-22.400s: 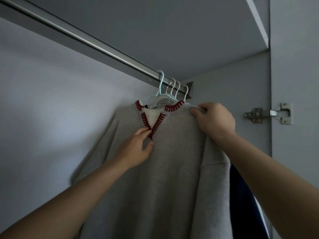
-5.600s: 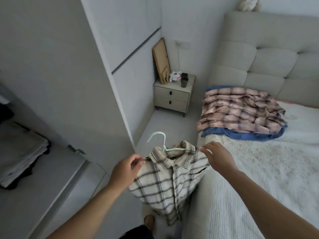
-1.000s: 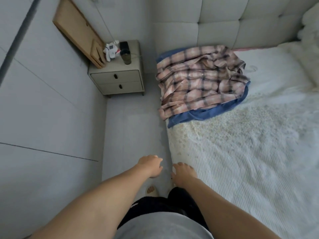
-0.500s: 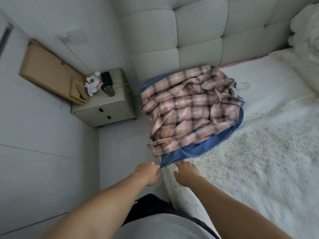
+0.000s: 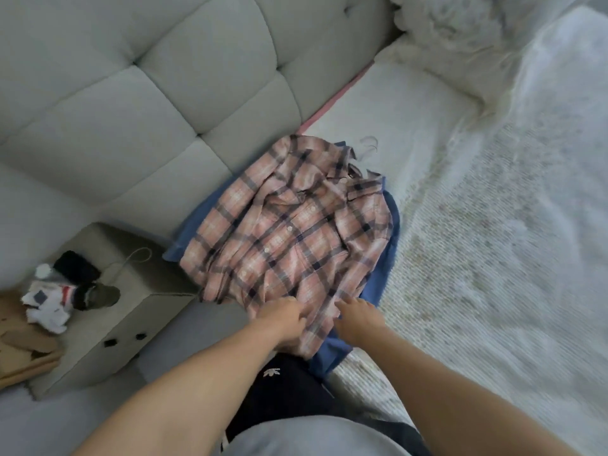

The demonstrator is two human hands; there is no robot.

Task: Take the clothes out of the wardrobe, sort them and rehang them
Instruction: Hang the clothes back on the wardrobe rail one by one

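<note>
Centre frame we see the pink plaid shirt (image 5: 289,232) atop a blue garment (image 5: 378,284) on the bed (image 5: 493,258); left hand (image 5: 283,320) grips its hem, right hand (image 5: 358,319) touches it.

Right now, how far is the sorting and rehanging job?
Done: a pink plaid shirt and a blue garment beneath it lie on the bed, out of the wardrobe. In hand: the left hand grips the plaid shirt's hem; the right hand rests beside it. Left: sorting and rehanging; white hanger hooks show above the collar.

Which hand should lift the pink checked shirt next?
Probably the left hand: it grips the pink checked shirt's near hem. The right hand only rests beside it, above the blue garment.
</note>
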